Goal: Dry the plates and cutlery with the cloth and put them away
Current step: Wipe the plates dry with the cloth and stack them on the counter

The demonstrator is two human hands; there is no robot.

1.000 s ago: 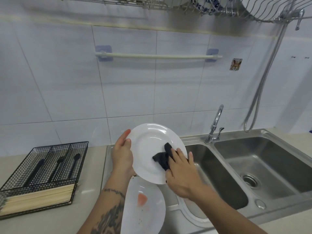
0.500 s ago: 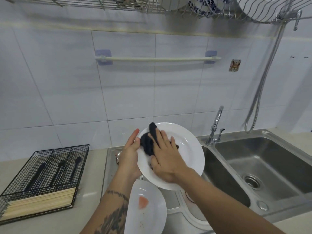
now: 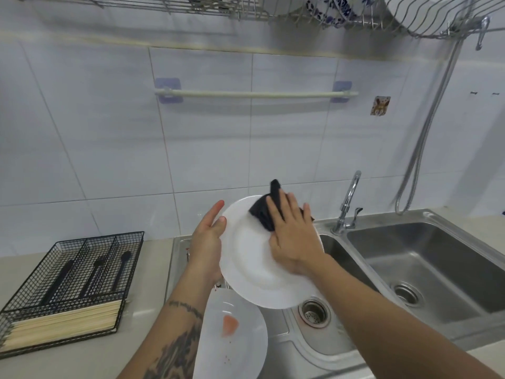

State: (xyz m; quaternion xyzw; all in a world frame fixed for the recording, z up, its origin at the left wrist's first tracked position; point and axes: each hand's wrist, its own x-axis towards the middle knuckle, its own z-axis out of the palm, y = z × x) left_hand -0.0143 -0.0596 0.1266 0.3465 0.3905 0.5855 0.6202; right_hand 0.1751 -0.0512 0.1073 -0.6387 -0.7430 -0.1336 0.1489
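Right hand: moved from the plate's lower middle a second ago, to its left side half a second ago, now up at the top right edge, fingers spread flat.
Cloth: carried along under the palm, now at the upper rim, one corner poking above the edge.
Plate: turned, face more toward the camera, lower edge now over the drain.
Left hand: thumb now on the rim, fingers straighter behind.

White tiled wall behind a steel double sink.
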